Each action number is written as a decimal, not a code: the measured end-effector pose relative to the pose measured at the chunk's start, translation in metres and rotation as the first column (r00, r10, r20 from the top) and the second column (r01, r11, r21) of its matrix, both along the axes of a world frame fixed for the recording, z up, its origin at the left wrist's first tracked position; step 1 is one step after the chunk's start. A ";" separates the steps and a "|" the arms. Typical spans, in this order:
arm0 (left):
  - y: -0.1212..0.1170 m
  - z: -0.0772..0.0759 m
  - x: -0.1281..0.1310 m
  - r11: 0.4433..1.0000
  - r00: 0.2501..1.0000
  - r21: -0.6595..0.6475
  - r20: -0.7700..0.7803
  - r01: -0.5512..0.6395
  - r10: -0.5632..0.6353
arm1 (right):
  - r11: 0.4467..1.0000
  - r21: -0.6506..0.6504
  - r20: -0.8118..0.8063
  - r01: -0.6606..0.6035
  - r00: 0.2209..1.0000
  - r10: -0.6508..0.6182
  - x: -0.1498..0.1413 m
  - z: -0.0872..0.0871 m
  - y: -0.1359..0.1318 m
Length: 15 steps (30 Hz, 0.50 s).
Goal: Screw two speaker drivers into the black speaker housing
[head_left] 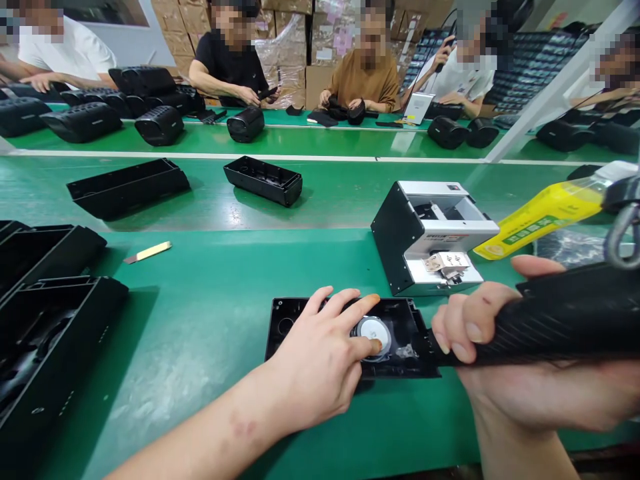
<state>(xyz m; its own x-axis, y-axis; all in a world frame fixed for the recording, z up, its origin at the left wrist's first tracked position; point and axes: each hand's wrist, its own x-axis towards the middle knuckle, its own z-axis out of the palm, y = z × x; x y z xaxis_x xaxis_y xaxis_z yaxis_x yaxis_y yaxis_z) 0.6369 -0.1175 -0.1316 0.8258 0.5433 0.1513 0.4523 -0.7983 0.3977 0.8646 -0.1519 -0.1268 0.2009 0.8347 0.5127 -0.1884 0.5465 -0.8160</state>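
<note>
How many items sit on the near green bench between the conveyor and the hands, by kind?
Open black plastic housing shells: 3
White and black box-shaped screw feeder machine: 1
Round silver speaker driver: 1
Small yellow-handled blade: 1
Total: 6

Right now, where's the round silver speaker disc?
Head view, low centre: the round silver speaker disc sits inside the open black plastic housing, under the left hand's fingertips, just below the white-and-black dispenser box.
</note>
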 end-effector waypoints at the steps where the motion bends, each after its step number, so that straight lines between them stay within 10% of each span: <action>1: 0.000 0.000 0.000 1.000 1.000 -0.001 0.001 -0.001 0.001 | 1.000 -0.006 -0.003 0.005 1.000 -0.005 -0.001 0.000 0.000; 15: -0.003 -0.001 0.001 1.000 1.000 0.023 -0.012 -0.005 0.005 | 0.994 0.025 -0.048 -0.103 0.993 0.104 -0.009 -0.010 -0.006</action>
